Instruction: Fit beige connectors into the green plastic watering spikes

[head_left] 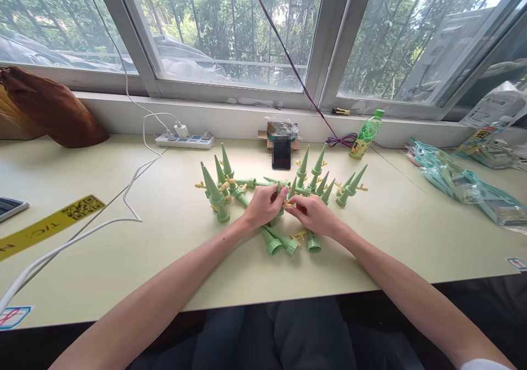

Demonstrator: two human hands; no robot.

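My left hand [263, 202] is closed around a green plastic watering spike [279, 187], which is mostly hidden by the fingers. Pinched in my right hand [315, 213] is a small yellow valve [287, 205], held against the spike's side; whether it is seated there I cannot tell. Left of my hands stand several green spikes [214, 194] with yellow valves in their sides. More upright spikes [317, 167] are behind and to the right. Nearer me, loose spikes [272, 242] lie with their open capped ends toward me, beside a few loose yellow valves [302, 235].
A phone [281, 153] leans on a small box at the back. Beyond it to the right is a green-capped bottle [366, 135]. A power strip [185, 140] with a white cable lies at the back left. Plastic-wrapped packets [465, 180] cover the right side.
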